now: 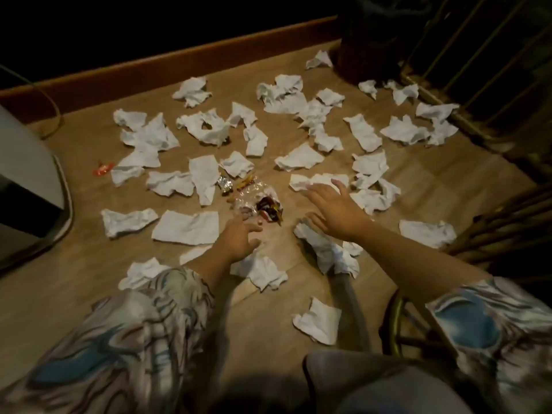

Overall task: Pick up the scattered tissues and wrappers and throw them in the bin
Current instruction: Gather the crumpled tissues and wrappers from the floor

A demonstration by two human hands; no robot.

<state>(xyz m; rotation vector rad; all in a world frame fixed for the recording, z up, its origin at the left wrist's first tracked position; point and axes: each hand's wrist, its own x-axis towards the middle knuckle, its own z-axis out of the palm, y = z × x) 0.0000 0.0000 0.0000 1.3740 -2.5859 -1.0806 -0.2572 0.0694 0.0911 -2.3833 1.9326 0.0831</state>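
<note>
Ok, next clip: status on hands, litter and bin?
Left hand open, reaching for wrappers. Right hand open over tissues. Nothing picked up; bin far side, floor between littered.

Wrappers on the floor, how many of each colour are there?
Red wrapper: 1
Silver wrapper: 1
Yellow wrapper: 1
Clear plastic wrapper: 1
Dark wrapper pile: 1, its pieces too blurred to split
Total: 5, counting the pile as one

Dim room — tan floor (298, 294), wooden skirting (179, 67)
</note>
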